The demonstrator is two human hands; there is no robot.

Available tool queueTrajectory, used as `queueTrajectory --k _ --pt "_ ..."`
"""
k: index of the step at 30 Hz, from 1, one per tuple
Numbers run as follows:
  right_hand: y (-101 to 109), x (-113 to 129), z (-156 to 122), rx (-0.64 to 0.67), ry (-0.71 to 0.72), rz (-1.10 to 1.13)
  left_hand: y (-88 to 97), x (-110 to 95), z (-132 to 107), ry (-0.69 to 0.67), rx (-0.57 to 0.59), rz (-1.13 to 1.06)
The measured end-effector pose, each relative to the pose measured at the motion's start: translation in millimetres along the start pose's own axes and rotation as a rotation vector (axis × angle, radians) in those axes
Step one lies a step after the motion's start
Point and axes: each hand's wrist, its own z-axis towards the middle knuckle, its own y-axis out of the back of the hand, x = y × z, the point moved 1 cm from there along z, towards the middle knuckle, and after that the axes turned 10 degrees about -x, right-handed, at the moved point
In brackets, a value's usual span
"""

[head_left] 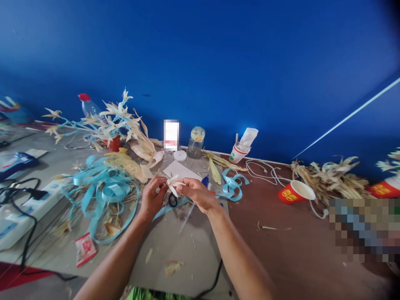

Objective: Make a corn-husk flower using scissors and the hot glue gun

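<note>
Both my hands meet over the grey mat (pixel 175 250) at the table's middle. My left hand (pixel 153 196) and my right hand (pixel 196 192) are closed in pinches on a small pale corn-husk flower (pixel 173 183) held between them. A light blue ribbon (pixel 168 207) trails down from the flower toward the mat. Black-handled scissors (pixel 172 201) lie just beneath my fingers.
A heap of blue ribbon (pixel 103 191) and husks lies left, with a husk-flower bouquet (pixel 109 121) behind it. A glass jar (pixel 196 142), paper cup (pixel 239 153), tipped red cup (pixel 295 192), white cable (pixel 265 168) and dried husks (pixel 331 181) sit right. A power strip (pixel 21 212) lies far left.
</note>
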Motion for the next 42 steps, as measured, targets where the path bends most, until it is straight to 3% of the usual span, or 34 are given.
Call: queueTrajectory --k 3,6,11,16,32,38,42 --pt "-8 -2 1 -0.012 0.014 0.045 0.1 -1 0 -0.024 0.010 0.016" --pt "-15 -6 6 -0.105 -0.015 0.156 -0.3 -1 -1 -0.033 0.015 -0.008" --pt "-19 -16 12 -0.161 -0.125 0.387 -2.6 3 -4 0.097 0.005 -0.097" --pt "-18 -18 11 -0.091 -0.253 0.567 -5.5 3 -5 0.204 -0.017 -0.213" --pt "-9 -9 5 0.003 -0.199 0.533 -6.1 -2 -1 0.359 -0.099 -0.366" --pt "11 4 4 -0.150 -0.146 0.484 -3.1 5 1 0.402 -0.136 -0.391" --pt "10 2 7 -0.153 -0.187 0.521 -5.8 5 -1 0.364 -0.068 -0.356"
